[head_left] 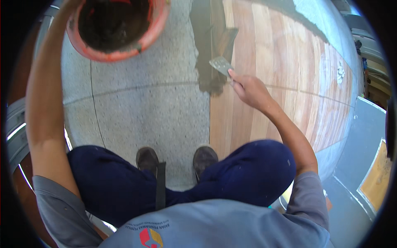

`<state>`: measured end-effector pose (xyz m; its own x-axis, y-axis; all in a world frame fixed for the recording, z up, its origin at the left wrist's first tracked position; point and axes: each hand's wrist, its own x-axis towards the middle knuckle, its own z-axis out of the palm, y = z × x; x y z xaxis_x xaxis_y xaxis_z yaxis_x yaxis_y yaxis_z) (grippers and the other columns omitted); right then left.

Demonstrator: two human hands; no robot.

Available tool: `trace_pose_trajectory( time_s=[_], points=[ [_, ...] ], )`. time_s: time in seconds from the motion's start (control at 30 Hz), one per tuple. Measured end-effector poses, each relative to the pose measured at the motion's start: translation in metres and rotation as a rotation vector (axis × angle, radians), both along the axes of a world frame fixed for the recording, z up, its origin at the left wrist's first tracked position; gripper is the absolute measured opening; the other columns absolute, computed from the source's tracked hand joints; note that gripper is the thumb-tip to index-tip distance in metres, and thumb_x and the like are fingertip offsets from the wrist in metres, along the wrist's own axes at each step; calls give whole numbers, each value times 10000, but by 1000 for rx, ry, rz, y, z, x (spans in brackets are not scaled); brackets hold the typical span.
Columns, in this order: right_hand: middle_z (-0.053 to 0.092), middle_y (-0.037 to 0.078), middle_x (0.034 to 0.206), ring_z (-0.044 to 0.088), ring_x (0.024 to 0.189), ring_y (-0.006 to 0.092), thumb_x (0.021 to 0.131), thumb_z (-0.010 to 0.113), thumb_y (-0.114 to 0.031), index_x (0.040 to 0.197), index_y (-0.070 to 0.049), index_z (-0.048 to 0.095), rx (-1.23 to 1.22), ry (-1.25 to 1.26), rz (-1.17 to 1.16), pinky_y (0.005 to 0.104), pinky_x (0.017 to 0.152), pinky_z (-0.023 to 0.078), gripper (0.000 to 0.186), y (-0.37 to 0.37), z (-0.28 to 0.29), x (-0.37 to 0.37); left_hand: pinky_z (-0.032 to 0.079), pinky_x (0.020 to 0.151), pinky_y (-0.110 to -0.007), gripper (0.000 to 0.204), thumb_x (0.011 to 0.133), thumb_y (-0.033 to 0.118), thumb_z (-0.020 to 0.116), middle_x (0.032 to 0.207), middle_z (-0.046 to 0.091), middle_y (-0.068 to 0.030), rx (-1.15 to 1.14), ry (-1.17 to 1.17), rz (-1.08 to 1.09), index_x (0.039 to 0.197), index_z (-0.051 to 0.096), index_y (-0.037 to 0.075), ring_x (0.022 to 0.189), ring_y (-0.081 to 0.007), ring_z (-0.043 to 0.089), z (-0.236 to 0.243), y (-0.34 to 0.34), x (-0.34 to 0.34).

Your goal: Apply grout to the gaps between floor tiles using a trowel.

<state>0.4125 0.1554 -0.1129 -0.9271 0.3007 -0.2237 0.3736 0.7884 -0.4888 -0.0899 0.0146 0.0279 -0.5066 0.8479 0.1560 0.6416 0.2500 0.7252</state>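
My right hand [250,91] grips a putty knife [221,65] with a flat, mortar-smeared blade. Its blade is over a wet grey mortar strip [204,62] that runs along the seam between the speckled stone floor [144,111] and the wood-look planks [264,53]. A thinner smear covers part of the nearest plank. At the upper left, an orange-red bucket [101,57] holds dark grey mortar [113,27]. My left hand [72,5] is at the bucket's left rim, mostly cut off by the picture's edge, its fingers hidden.
My shoes [205,159] stand on the stone floor, just left of the planks. A small pale clump [340,72] lies on the planks at the right. Beyond them is a grey-blue surface [359,128] with a framed tan panel [376,173]. Metal rails [16,124] line the far left.
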Motion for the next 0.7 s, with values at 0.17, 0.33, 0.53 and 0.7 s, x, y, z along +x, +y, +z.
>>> trace_pose_trajectory(
  time_s=[0.17, 0.33, 0.53, 0.7],
  points=[
    [697, 258, 917, 682, 838, 436, 908, 526, -205, 1112, -34, 700, 258, 186, -74, 505, 752, 540, 318, 114, -6, -171, 465, 514, -299, 222, 862, 228, 690, 628, 616, -31, 95, 130, 49, 828, 640, 15, 531, -124, 590, -16, 3, -24],
    [730, 240, 976, 722, 881, 394, 894, 513, -196, 1014, 7, 728, 315, -186, -120, 491, 805, 560, 318, 233, -41, -329, 492, 546, -351, 230, 777, 192, 665, 598, 612, -73, 4, 125, 109, 722, 641, -30, 535, -168, 595, -25, 0, -34],
    [736, 205, 842, 724, 728, 342, 871, 543, -157, 819, 6, 763, 576, -157, 79, 454, 680, 585, 279, 271, -78, -370, 448, 459, -298, 171, 858, 191, 672, 623, 603, -64, -18, 10, 111, 868, 614, 30, 459, -162, 569, -18, 13, -9],
    [705, 246, 837, 689, 778, 448, 912, 536, -166, 950, -9, 735, 395, -94, 181, 526, 709, 552, 257, 166, -80, -255, 391, 419, -303, 247, 812, 158, 672, 525, 564, -49, 26, -170, 9, 629, 536, 63, 443, -153, 540, -12, 17, -12]
  ],
)
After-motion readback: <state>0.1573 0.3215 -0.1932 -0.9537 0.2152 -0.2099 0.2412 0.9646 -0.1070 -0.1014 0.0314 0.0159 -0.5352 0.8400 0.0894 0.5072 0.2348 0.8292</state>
